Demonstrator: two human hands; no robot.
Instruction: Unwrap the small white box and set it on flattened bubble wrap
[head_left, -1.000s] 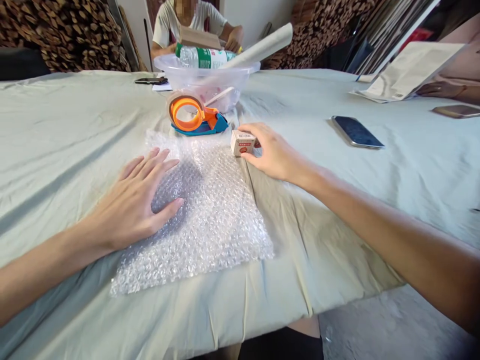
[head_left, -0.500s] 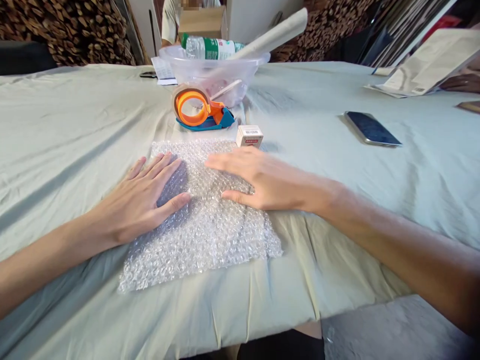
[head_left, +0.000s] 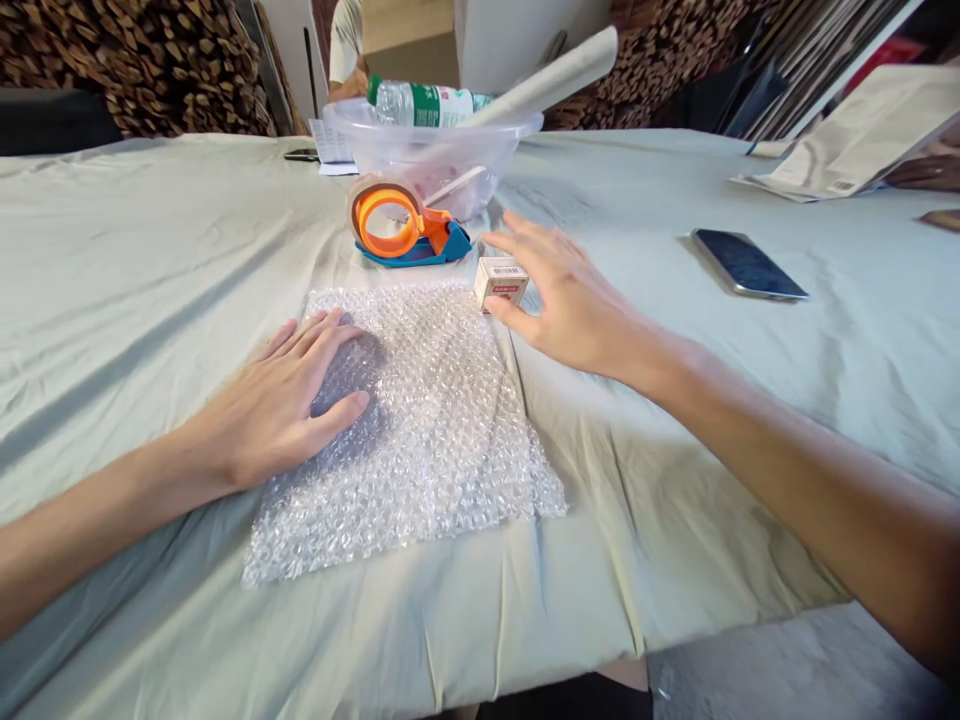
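A sheet of bubble wrap lies flat on the cloth-covered table in front of me. My left hand rests on its left side, open, with the fingers spread. Over by the wrap's far right corner, my right hand is open around a small white box with a barcode and a red label. The thumb is in front of the box and the fingers are above and behind it; whether they touch it I cannot tell. Just beyond the wrap stands an orange and blue tape dispenser with a roll of tape.
Behind the dispenser, a clear plastic basin holds a green-labelled bottle and a long white roll. A phone lies to the right, near a white paper bag. Across the table, a person is beside a cardboard box.
My right hand has lifted off the bubble wrap and moved right and away from me to the small box. My left hand has stayed on the wrap. The cardboard box across the table has risen.
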